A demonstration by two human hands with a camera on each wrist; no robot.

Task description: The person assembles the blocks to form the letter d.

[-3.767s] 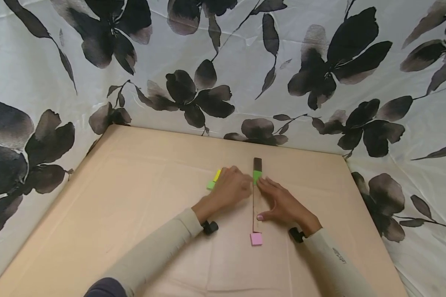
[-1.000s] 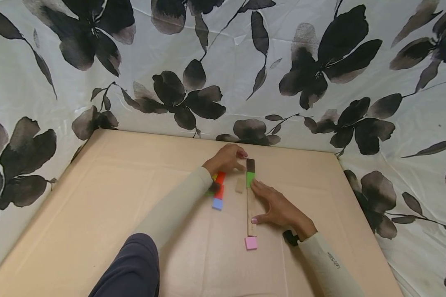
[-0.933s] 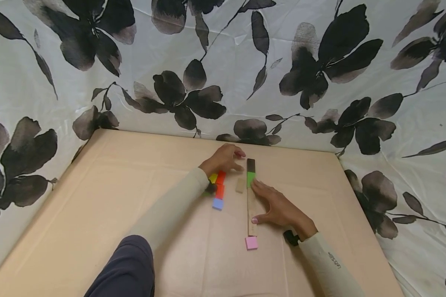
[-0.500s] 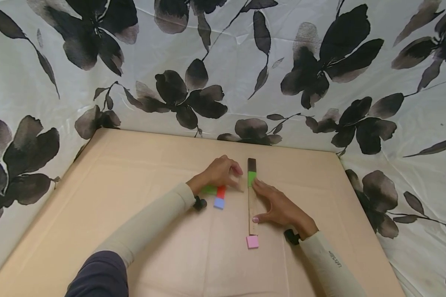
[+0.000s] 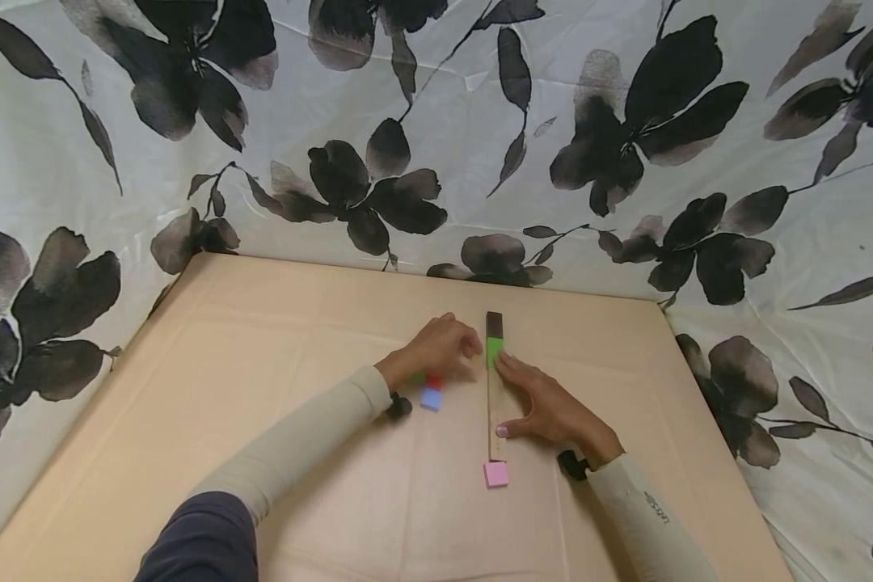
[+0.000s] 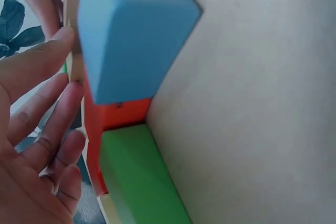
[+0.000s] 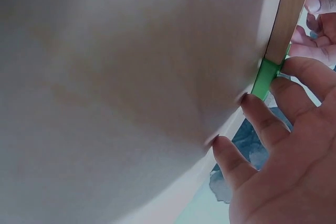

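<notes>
On the table (image 5: 320, 323), we see the left hand (image 5: 440, 347) pinching a wood block (image 6: 76, 66); the right hand (image 5: 553, 404), thumb and fingers spread, touches the row (image 5: 495, 396).

White floral sheeting (image 5: 473, 153) borders the tan tabletop (image 5: 378, 493) at the back and sides
</notes>
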